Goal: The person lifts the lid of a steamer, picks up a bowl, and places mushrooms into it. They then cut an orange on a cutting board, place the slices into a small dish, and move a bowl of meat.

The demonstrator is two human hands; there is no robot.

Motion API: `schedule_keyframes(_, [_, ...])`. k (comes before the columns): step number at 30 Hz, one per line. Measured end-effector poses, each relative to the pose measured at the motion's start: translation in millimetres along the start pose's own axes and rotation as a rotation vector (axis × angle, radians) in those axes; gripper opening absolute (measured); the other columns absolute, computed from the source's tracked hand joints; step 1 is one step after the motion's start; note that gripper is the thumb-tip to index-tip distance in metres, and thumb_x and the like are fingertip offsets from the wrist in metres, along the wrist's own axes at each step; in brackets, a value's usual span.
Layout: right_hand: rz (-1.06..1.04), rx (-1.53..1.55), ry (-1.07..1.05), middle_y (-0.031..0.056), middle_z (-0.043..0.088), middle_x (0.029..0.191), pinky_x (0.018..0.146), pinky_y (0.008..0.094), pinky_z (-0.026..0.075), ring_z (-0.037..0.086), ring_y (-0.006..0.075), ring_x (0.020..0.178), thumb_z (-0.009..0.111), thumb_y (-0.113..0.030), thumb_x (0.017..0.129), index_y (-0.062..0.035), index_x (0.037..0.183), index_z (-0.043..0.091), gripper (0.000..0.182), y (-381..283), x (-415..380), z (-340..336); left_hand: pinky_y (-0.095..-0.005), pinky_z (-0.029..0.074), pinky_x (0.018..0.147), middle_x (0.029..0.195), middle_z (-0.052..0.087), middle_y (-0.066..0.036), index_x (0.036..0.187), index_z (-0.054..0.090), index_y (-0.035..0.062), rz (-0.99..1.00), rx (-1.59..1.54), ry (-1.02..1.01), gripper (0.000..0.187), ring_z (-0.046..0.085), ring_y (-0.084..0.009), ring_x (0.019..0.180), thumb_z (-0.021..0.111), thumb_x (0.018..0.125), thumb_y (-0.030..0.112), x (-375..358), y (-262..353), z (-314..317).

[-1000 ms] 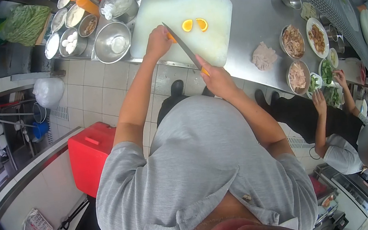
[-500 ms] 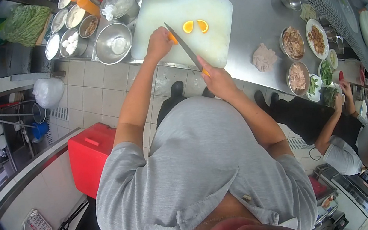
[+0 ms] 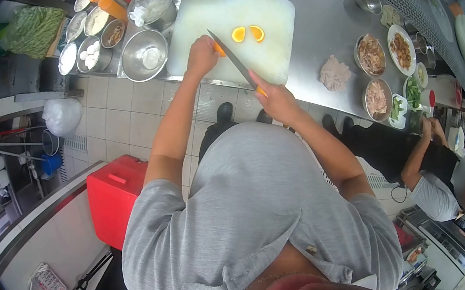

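Observation:
On the white cutting board (image 3: 262,12) my left hand (image 3: 201,57) is closed on an orange piece (image 3: 219,49) near the board's lower left part. My right hand (image 3: 276,103) grips a knife (image 3: 236,61) by its yellow handle. The blade points up and left, its tip just above the orange piece and its edge beside it; whether it touches the piece I cannot tell. Two more orange pieces, one (image 3: 238,34) and another (image 3: 257,34), lie apart from each other to the right of the blade.
A metal bowl (image 3: 144,55) stands left of the board, with a bowl of eggs (image 3: 90,54) beyond it. Right of the board lie a crumpled cloth (image 3: 334,73) and bowls of food (image 3: 376,100). A co-worker (image 3: 433,195) stands at the counter's right.
The co-worker's hands have drawn closer together and moved down from the bowls. My hands, the knife and the orange pieces look nearly the same.

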State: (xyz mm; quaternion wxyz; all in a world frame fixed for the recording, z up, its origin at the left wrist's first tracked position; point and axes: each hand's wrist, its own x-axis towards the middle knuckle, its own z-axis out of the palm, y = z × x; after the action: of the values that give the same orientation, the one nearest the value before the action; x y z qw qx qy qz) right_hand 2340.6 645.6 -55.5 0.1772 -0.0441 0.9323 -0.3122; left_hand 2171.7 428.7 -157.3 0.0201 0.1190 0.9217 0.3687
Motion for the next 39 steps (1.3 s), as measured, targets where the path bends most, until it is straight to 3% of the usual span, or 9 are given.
schedule_keyframes(12, [-0.038, 0.013, 0.000, 0.0259, 0.069, 0.094, 0.079, 0.0524, 0.052, 0.067, 0.0441, 0.086, 0.060, -0.014, 0.095, -0.0124, 0.154, 0.034, 0.065, 2.5, 7.4, 3.6, -0.0337, 0.057, 0.072, 0.084, 0.068, -0.014, 0.092, 0.061, -0.0006, 0.031, 0.003, 0.010, 0.026, 0.071, -0.0236, 0.075, 0.079, 0.074, 0.001, 2.4, -6.7, 3.6])
schedule_keyframes(21, [0.000, 0.036, -0.035, 0.0242, 0.070, 0.096, 0.080, 0.0512, 0.052, 0.067, 0.0437, 0.088, 0.060, -0.013, 0.095, -0.0121, 0.154, 0.034, 0.065, -4.4, 16.6, 2.3, -0.0345, 0.057, 0.072, 0.084, 0.069, -0.014, 0.094, 0.061, -0.0006, 0.010, 0.031, 0.001, 0.027, 0.071, -0.0242, 0.076, 0.079, 0.074, 0.003, 2.8, -5.1, 2.3])
schedule_keyframes(24, [-0.080, 0.038, 0.017, 0.0247, 0.068, 0.094, 0.080, 0.0502, 0.051, 0.066, 0.0434, 0.085, 0.058, -0.014, 0.095, -0.0156, 0.156, 0.031, 0.067, 10.2, 12.2, 14.3, -0.0342, 0.057, 0.073, 0.084, 0.070, -0.014, 0.095, 0.062, -0.0011, 0.034, 0.065, 0.014, 0.027, 0.071, -0.0244, 0.077, 0.079, 0.074, 0.004, 3.1, -6.1, 3.4])
schedule_keyframes(27, [-0.016, 0.021, -0.026, 0.0245, 0.069, 0.095, 0.080, 0.0508, 0.051, 0.066, 0.0437, 0.086, 0.056, -0.013, 0.096, -0.0143, 0.156, 0.029, 0.066, 4.9, 33.0, 25.5, -0.0340, 0.057, 0.073, 0.085, 0.070, -0.015, 0.095, 0.062, -0.0014, 0.013, 0.071, -0.015, 0.030, 0.071, -0.0246, 0.077, 0.080, 0.073, 0.006, 4.3, -5.0, 2.0])
schedule_keyframes(30, [-0.085, 0.054, 0.033, 0.0247, 0.069, 0.096, 0.080, 0.0507, 0.051, 0.066, 0.0435, 0.085, 0.054, -0.013, 0.096, -0.0163, 0.156, 0.030, 0.064, 10.2, 51.2, 40.5, -0.0340, 0.057, 0.074, 0.086, 0.071, -0.014, 0.095, 0.062, -0.0012, 0.016, 0.103, -0.035, 0.034, 0.071, -0.0243, 0.078, 0.083, 0.071, 0.012, 5.3, -2.4, -1.6])
schedule_keyframes(33, [-0.106, -0.063, 0.025, 0.0246, 0.069, 0.095, 0.080, 0.0501, 0.052, 0.067, 0.0426, 0.083, 0.053, -0.012, 0.096, -0.0181, 0.156, 0.031, 0.064, 12.3, 51.2, 33.2, -0.0345, 0.057, 0.074, 0.087, 0.072, -0.014, 0.096, 0.061, -0.0011, -0.027, 0.005, -0.031, 0.041, 0.071, -0.0241, 0.078, 0.085, 0.069, 0.017, 6.1, -3.3, -3.9])
schedule_keyframes(36, [-0.019, -0.290, -0.053, 0.0242, 0.068, 0.094, 0.080, 0.0490, 0.053, 0.067, 0.0417, 0.082, 0.053, -0.012, 0.096, -0.0204, 0.157, 0.031, 0.065, -10.7, 36.4, 20.6, -0.0349, 0.057, 0.075, 0.088, 0.072, -0.014, 0.099, 0.060, -0.0016, -0.144, 0.001, -0.112, 0.042, 0.072, -0.0248, 0.080, 0.083, 0.069, 0.017, 8.6, -0.8, -9.4])
schedule_keyframes(39, [-0.009, -0.322, -0.064, 0.0242, 0.068, 0.093, 0.080, 0.0479, 0.054, 0.067, 0.0413, 0.081, 0.053, -0.011, 0.096, -0.0215, 0.157, 0.030, 0.066, -13.0, 31.3, 14.2, -0.0356, 0.057, 0.075, 0.088, 0.072, -0.015, 0.102, 0.060, -0.0021, -0.132, -0.002, -0.067, 0.041, 0.072, -0.0263, 0.081, 0.079, 0.070, 0.014, 7.5, 2.4, -13.7])
